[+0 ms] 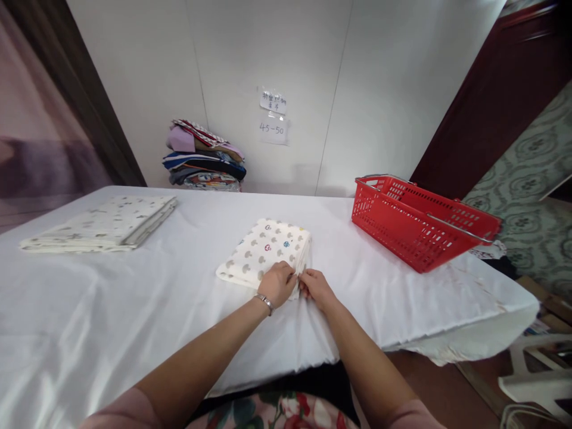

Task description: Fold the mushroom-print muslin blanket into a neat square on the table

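A folded white cloth with grey, red and blue mushroom-like prints [254, 247] lies flat in front of me on the white-covered table [187, 298]. At its near right corner, my left hand [277, 283] has its fingers closed on the cloth's edge. Close beside it, my right hand [316, 287] pinches the same corner from the right. Both sets of fingertips almost meet there, and what lies exactly between them is partly hidden. A bracelet [264, 302] circles my left wrist.
On the left of the table lies a larger folded patterned cloth [111, 217]. A stack of folded fabrics [203, 158] stands at the back by the wall. A red plastic basket [411, 226] sits at the right. Paper labels [273, 116] hang on the wall.
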Demonstrator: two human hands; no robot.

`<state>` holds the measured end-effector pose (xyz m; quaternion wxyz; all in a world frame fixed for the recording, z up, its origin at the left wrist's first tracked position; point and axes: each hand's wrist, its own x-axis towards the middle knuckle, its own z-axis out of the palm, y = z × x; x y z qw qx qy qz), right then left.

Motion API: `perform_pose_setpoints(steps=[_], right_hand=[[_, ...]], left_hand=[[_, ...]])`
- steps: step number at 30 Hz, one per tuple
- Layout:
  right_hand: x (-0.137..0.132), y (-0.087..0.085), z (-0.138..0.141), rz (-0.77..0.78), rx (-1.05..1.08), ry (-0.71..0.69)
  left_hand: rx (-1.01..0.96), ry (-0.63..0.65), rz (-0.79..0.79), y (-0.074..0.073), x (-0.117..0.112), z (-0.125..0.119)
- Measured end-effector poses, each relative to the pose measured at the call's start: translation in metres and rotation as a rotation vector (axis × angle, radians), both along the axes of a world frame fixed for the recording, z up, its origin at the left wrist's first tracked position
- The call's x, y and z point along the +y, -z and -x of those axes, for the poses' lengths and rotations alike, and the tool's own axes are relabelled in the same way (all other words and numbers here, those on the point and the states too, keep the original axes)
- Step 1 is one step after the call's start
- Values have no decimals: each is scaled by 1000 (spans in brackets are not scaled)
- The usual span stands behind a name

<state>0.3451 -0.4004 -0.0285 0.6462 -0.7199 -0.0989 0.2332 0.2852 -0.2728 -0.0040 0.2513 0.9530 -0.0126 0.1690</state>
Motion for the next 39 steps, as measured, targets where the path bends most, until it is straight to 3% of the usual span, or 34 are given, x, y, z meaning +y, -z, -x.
perform_pose_setpoints(steps=[14,19,21,24,27,32,36,39], right_hand=[[0,-2,2,5,-12,-21],[-4,3,1,113,-52,-62],[-8,0,1,243,-165,-90],[-11,-14,5,465,-537,-39],[-3,-33,11,496,-829,-2],[29,-44,0,418,-1011,-212],[43,-32,-20,582,-800,-486],[41,-25,-26,610,-757,-547]], left_hand=[[-12,45,-200,3,-6,9],[-41,74,-256,11,-6,19],[-44,91,-253,14,-5,21],[-40,112,-235,16,-5,23],[-26,126,-223,16,-5,21],[-27,137,-198,22,-4,19],[-48,141,-134,31,-1,22],[-44,182,-65,26,3,27]])
